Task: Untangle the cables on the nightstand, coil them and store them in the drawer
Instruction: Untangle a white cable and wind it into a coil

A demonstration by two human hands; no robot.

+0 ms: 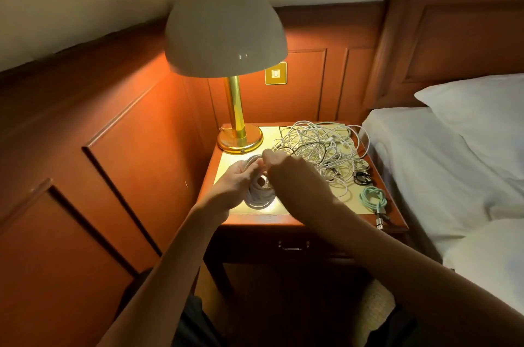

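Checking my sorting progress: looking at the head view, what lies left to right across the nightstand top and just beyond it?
White coil → tangled cable pile → mint-green coil → bed.

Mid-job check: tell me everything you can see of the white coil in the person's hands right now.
The white coil is a round bundle of several loops of smooth, plastic-looking white cable with an open centre. It is over the front left of the nightstand top; whether it rests on it I cannot tell. The left hand grips its left side, and the right hand pinches cable at its upper edge. Its plugs are hidden.
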